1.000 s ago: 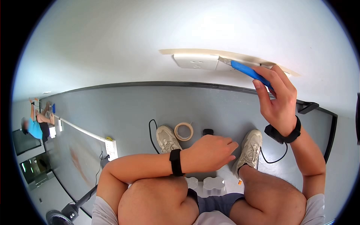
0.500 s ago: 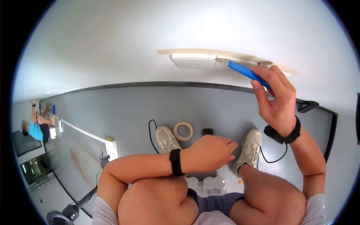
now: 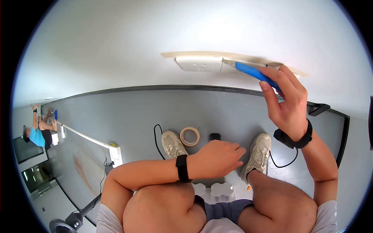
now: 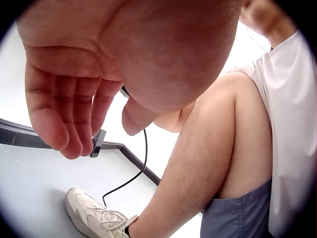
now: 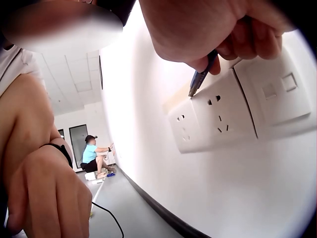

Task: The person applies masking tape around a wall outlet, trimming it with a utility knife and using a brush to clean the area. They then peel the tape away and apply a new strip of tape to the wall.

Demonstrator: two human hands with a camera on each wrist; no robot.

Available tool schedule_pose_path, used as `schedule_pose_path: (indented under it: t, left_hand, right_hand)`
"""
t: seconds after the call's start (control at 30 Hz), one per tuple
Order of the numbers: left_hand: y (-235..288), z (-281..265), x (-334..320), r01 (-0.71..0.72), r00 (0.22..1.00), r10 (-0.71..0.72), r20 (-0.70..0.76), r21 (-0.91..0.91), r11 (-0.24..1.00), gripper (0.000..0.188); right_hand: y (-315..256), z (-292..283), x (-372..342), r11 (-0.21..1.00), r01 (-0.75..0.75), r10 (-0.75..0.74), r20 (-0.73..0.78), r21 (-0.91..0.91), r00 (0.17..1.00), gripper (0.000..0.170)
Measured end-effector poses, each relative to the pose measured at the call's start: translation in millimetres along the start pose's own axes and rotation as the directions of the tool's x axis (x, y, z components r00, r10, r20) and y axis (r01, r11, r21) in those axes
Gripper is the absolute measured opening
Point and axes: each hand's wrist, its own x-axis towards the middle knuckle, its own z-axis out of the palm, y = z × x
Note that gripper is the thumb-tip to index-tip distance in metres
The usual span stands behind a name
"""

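My right hand (image 3: 289, 103) pinches a blue utility knife (image 3: 254, 72) between thumb and fingers. Its blade lies along the top edge of white socket plates (image 3: 200, 65) on the wall. Beige masking tape (image 3: 198, 54) runs over those plates. Up close in the right wrist view, the knife (image 5: 199, 82) points its tip at the seam between two socket plates (image 5: 225, 111); a switch plate (image 5: 277, 94) sits beside them. My left hand (image 3: 215, 159) hangs over the knee with loosely bent fingers and holds nothing, as the left wrist view also shows.
A roll of masking tape (image 3: 190, 136) lies on the grey floor by the left shoe (image 3: 173, 144). Near it is a small black object (image 3: 215, 136). A dark skirting (image 3: 186, 87) follows the wall. Another person (image 3: 37, 136) crouches far left. A black cable (image 3: 285, 167) loops from the right wrist.
The plates, tape strip and knife tip appear slightly further left in the head view. The right hand keeps its hold on the knife, the blade still at the plates' edge. The left hand stays put.
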Motion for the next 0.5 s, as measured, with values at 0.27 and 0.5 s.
schedule_pose_path:
  t: [0.27, 0.5]
  left_hand:
    - [0.2, 0.2, 0.4, 0.011, 1.000, -0.011, 0.007, 0.003, 1.000, 0.034]
    - [-0.1, 0.4, 0.5, -0.020, 1.000, 0.020, -0.022, 0.004, 1.000, 0.027]
  right_hand:
    - [0.2, -5.5, -2.4, 1.000, -0.007, 0.007, 0.007, -0.014, 1.000, 0.023]
    - [0.7, -3.9, -2.4, 1.000, 0.010, -0.010, -0.008, -0.013, 1.000, 0.023]
